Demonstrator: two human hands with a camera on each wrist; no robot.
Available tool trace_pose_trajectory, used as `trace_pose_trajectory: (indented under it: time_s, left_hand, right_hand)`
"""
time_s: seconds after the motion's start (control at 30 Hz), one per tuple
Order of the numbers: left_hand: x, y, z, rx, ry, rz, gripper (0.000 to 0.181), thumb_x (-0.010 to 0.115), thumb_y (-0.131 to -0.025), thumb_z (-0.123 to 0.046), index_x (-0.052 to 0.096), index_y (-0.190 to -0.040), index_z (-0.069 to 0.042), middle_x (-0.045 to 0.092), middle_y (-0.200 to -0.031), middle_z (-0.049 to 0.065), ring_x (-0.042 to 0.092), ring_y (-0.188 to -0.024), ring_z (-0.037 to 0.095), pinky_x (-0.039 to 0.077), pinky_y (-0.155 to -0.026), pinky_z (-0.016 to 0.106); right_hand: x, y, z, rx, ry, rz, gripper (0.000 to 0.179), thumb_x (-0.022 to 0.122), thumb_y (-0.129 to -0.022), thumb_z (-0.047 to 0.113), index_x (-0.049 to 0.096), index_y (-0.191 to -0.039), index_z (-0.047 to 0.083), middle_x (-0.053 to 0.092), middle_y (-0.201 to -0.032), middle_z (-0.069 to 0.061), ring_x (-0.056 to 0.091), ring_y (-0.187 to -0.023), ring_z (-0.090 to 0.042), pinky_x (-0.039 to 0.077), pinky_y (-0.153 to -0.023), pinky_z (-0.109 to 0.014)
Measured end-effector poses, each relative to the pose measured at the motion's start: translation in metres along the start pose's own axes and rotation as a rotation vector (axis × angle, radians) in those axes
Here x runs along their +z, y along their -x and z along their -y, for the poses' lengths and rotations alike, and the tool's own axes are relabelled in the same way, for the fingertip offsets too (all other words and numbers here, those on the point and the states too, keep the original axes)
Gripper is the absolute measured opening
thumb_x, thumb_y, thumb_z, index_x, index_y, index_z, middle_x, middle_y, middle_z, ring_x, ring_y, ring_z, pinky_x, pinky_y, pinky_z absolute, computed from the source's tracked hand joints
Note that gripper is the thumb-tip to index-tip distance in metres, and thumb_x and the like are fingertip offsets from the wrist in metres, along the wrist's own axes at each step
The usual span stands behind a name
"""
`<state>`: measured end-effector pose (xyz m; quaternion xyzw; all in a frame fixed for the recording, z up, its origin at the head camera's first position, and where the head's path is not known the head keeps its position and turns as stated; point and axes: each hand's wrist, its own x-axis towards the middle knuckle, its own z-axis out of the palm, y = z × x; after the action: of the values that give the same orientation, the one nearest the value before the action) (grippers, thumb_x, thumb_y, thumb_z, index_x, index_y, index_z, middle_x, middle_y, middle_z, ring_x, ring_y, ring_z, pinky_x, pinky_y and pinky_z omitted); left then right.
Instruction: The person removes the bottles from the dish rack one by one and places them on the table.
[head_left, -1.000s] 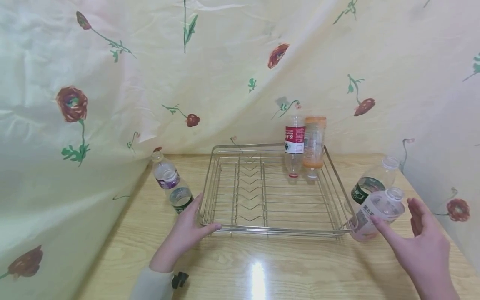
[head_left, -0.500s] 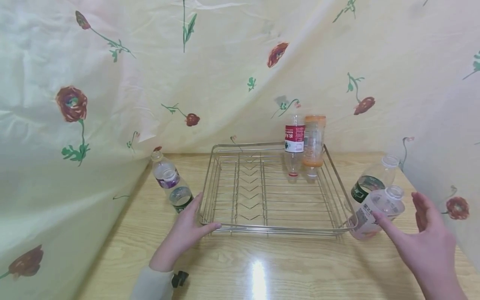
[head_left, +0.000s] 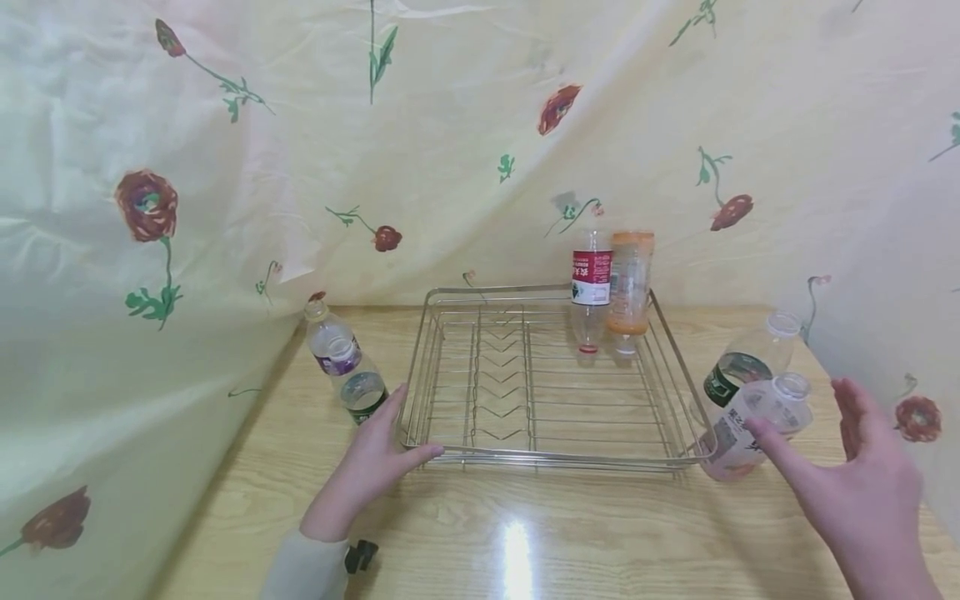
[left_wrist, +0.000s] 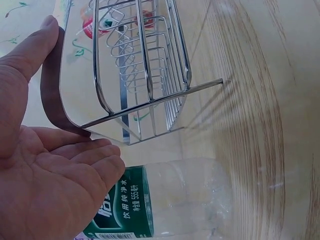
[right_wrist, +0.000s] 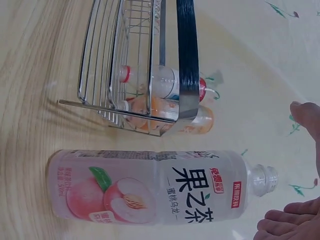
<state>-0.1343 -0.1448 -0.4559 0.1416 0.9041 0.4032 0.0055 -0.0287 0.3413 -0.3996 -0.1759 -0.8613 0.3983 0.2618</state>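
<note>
We are reading "饮用纯净水" and "555毫升" on the green-labelled bottle (left_wrist: 165, 200), "果之茶" and "蜜桃乌龙" on the peach-pictured bottle (right_wrist: 155, 187).

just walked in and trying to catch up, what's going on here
A person has their left hand touching the near left corner of a wire rack on a table. Their right hand is beside a peach drink bottle, not gripping it. In the rack's back right, a red-labelled bottle and an orange-banded bottle are upside down. The peach bottle and a green-labelled bottle stand upright right of the rack; two more bottles stand left of it.
</note>
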Motion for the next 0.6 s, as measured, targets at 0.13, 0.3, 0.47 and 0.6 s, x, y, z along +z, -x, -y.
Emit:
trace_pose_trajectory:
  time_s: [0.13,0.3,0.47,0.6]
  left_hand:
    - [0.000,-0.001,0.000,0.000,-0.003,0.000,0.118,0.082,-0.077,-0.060,0.022,-0.160,-0.001,0.027,-0.162,0.021,0.027,-0.146,0.039,0.025,-0.117,0.054]
    - [0.001,-0.001,0.000,-0.002,-0.004,0.000,0.115,0.084,-0.078,-0.054,0.022,-0.160,-0.001,0.027,-0.162,0.021,0.028,-0.146,0.039,0.025,-0.117,0.054]
    - [0.000,-0.001,-0.001,-0.001,-0.009,0.000,0.116,0.084,-0.078,-0.054,0.022,-0.160,0.000,0.027,-0.162,0.022,0.028,-0.146,0.040,0.025,-0.117,0.054]
    - [0.000,0.000,-0.001,-0.009,-0.016,0.000,0.116,0.083,-0.078,-0.056,0.022,-0.160,-0.001,0.027,-0.162,0.022,0.028,-0.146,0.040,0.025,-0.117,0.054]
  right_hand:
    - [-0.002,-0.001,0.004,0.015,0.007,-0.027,0.102,0.088,-0.082,0.027,0.026,-0.162,0.017,0.026,-0.164,-0.002,0.022,-0.147,-0.012,0.021,-0.109,-0.011]
    - [-0.004,-0.002,0.008,-0.015,-0.007,-0.056,0.101,0.089,-0.081,0.022,0.028,-0.161,0.017,0.027,-0.164,-0.001,0.023,-0.146,-0.009,0.021,-0.111,-0.013]
    - [-0.009,-0.001,0.017,-0.039,-0.045,-0.059,0.100,0.090,-0.080,0.016,0.031,-0.160,0.020,0.029,-0.163,0.003,0.025,-0.146,-0.007,0.024,-0.108,-0.010]
    - [-0.011,-0.001,0.024,-0.061,-0.082,-0.050,0.099,0.090,-0.079,0.013,0.032,-0.160,0.021,0.030,-0.163,0.004,0.026,-0.146,-0.007,0.025,-0.106,-0.007]
